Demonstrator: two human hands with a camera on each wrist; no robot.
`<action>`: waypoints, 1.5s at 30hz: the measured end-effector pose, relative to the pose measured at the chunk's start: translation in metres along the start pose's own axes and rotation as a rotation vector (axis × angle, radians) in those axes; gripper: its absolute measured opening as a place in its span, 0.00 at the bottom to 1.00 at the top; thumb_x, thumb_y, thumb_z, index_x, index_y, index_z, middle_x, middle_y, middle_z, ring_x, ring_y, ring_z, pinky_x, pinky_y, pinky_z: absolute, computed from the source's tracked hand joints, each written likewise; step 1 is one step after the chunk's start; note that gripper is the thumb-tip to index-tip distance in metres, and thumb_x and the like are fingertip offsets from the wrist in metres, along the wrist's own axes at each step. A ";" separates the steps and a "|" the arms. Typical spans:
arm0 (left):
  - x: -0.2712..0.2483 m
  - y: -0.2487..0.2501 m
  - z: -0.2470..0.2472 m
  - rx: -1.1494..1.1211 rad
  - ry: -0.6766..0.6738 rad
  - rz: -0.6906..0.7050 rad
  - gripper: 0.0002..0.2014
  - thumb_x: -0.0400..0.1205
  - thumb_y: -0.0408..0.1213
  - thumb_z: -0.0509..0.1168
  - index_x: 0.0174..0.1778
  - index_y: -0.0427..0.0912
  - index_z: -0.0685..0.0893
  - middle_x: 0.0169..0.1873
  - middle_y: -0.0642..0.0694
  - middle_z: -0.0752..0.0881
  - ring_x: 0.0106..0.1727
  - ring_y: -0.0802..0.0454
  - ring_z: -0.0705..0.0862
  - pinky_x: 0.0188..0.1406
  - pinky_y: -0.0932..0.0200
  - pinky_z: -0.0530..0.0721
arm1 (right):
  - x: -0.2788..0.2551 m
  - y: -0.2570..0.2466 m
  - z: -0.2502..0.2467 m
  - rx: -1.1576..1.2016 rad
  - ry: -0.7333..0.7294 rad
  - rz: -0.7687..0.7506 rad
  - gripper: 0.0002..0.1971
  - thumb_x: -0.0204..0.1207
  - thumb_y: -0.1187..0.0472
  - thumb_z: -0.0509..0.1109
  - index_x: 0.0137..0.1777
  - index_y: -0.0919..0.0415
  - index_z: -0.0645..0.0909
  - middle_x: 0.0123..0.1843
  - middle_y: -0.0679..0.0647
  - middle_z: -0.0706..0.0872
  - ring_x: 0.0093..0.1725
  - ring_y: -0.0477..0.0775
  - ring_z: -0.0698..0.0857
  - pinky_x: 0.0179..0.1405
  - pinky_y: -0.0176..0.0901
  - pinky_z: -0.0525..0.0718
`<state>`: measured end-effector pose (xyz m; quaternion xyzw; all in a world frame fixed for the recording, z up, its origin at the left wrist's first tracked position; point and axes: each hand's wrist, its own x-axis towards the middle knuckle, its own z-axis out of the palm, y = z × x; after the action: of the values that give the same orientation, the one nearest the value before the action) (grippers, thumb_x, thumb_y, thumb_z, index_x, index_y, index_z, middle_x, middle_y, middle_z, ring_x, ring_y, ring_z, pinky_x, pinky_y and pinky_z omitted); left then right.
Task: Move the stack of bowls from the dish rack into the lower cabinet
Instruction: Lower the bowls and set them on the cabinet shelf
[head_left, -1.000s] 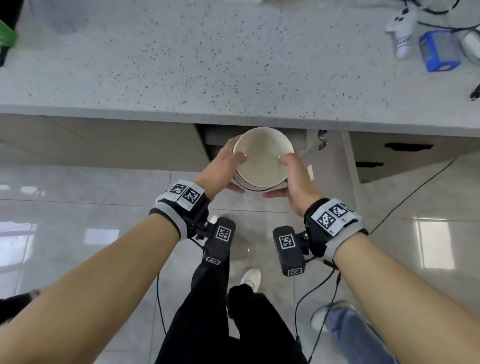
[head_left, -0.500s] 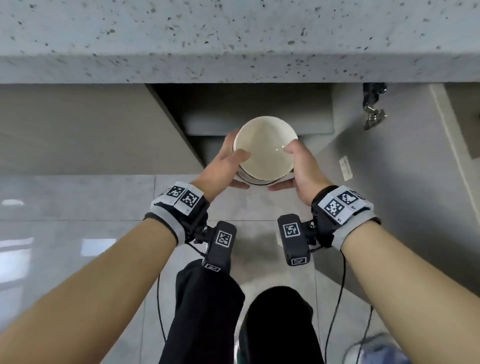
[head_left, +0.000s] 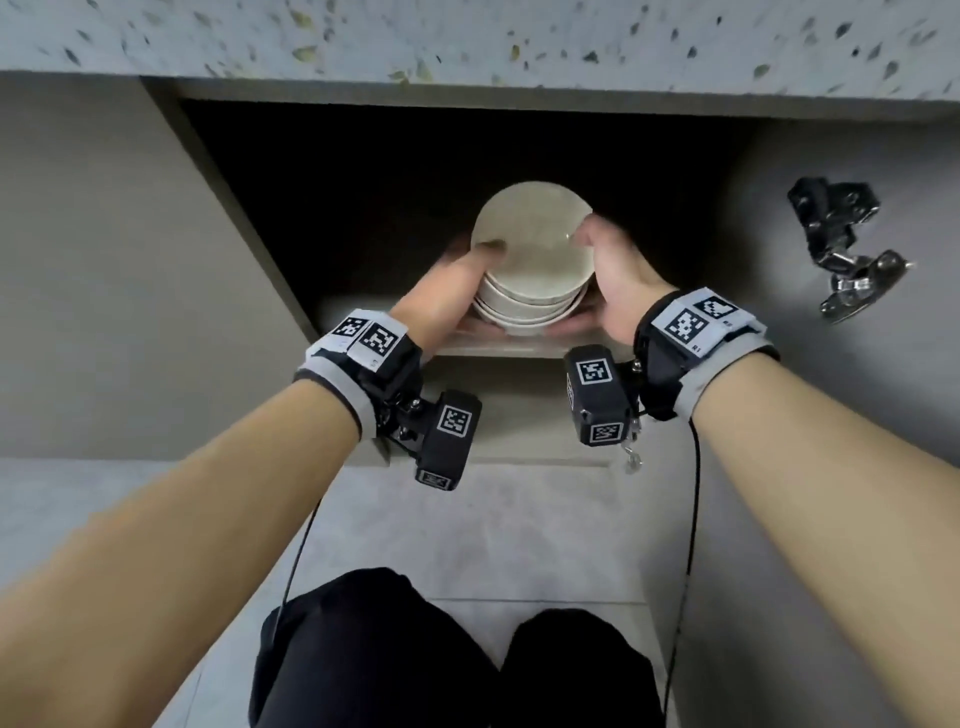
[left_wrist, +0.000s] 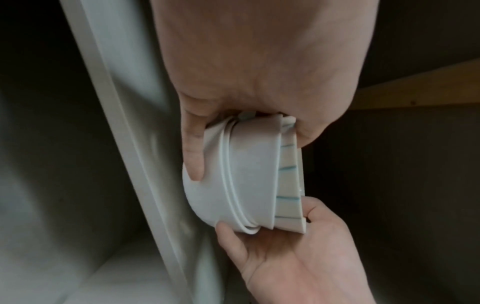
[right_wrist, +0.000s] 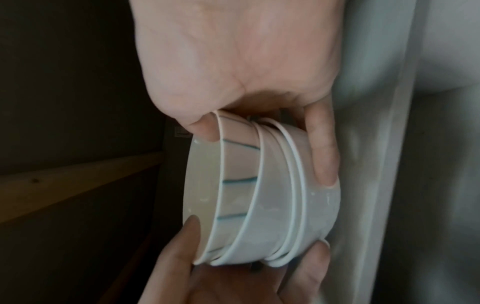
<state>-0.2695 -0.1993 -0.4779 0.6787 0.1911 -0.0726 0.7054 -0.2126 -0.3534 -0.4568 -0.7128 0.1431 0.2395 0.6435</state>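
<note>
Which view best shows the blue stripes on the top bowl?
Right wrist: the stack of bowls lies side-on, so the top bowl's blue stripes show clearly. Left wrist shows them narrower at the stack's edge. Head looks down into the top bowl; no stripes visible.

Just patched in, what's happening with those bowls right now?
A person holds the stack of bowls between both hands, left hand and right hand, thumbs on the top rim and fingers under the bottom bowl. The stack is at the mouth of the open lower cabinet, just over its shelf. Whether it has touched down yet cannot be told; neither hand has let go.
</note>
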 end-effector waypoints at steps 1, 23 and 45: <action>0.006 -0.002 -0.001 0.008 0.006 0.019 0.25 0.83 0.53 0.65 0.73 0.46 0.76 0.61 0.41 0.87 0.54 0.41 0.92 0.45 0.42 0.93 | 0.007 -0.001 0.002 0.006 0.006 -0.010 0.15 0.79 0.49 0.65 0.61 0.55 0.77 0.61 0.65 0.84 0.54 0.74 0.88 0.38 0.70 0.93; 0.021 -0.019 -0.017 0.145 -0.052 0.166 0.21 0.86 0.49 0.61 0.76 0.55 0.74 0.67 0.49 0.83 0.69 0.46 0.81 0.70 0.40 0.83 | 0.028 0.008 -0.010 -0.004 -0.073 -0.079 0.33 0.76 0.39 0.67 0.79 0.51 0.71 0.76 0.63 0.80 0.67 0.71 0.84 0.52 0.69 0.90; 0.049 -0.041 -0.004 0.371 0.046 0.641 0.41 0.70 0.41 0.84 0.76 0.49 0.69 0.62 0.63 0.82 0.61 0.80 0.80 0.63 0.75 0.78 | 0.023 0.023 -0.009 -0.519 0.081 -0.641 0.55 0.61 0.42 0.85 0.86 0.47 0.60 0.77 0.48 0.78 0.76 0.50 0.77 0.69 0.44 0.74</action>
<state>-0.2399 -0.1905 -0.5340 0.8218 -0.0317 0.1340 0.5529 -0.2039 -0.3628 -0.4878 -0.8687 -0.1259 0.0268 0.4783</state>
